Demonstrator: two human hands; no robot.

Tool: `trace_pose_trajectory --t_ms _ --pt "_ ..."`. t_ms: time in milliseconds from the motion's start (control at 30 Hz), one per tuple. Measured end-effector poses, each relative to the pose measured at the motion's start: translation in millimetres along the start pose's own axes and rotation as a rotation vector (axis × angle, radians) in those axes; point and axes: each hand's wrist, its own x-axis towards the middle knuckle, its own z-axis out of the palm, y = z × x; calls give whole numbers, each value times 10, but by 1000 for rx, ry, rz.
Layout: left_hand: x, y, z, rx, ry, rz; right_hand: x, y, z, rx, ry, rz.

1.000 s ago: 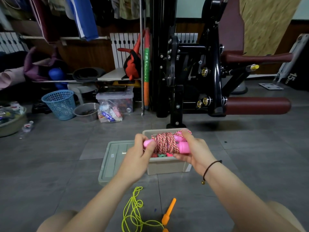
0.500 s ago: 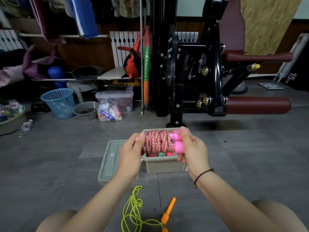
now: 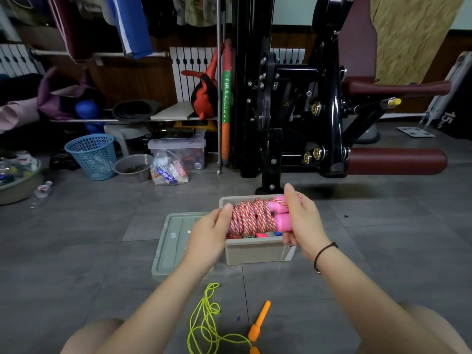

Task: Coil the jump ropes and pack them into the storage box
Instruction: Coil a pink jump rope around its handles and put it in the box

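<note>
We grip rope (image 3: pixel 251 217) over box (image 3: pixel 255 251): left hand (image 3: pixel 209 231), right hand (image 3: pixel 302 221), fingers (image 3: pixel 290 198) curled round ends. Coil now spread wider; ready for packing.

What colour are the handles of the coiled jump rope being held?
Pink handles, seen in the head view; the wound rope is red-and-white twisted.

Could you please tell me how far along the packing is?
Done: ropes lie inside the storage box. In hand: the left hand and right hand hold the coiled pink jump rope over it. Left: the yellow rope with orange handle lies uncoiled on the floor.
</note>
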Motion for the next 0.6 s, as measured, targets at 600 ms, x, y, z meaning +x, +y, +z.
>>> trace_pose_trajectory --t_ms 600 --pt "109 -161 -43 567 80 502 75 34 -67 57 -150 178"
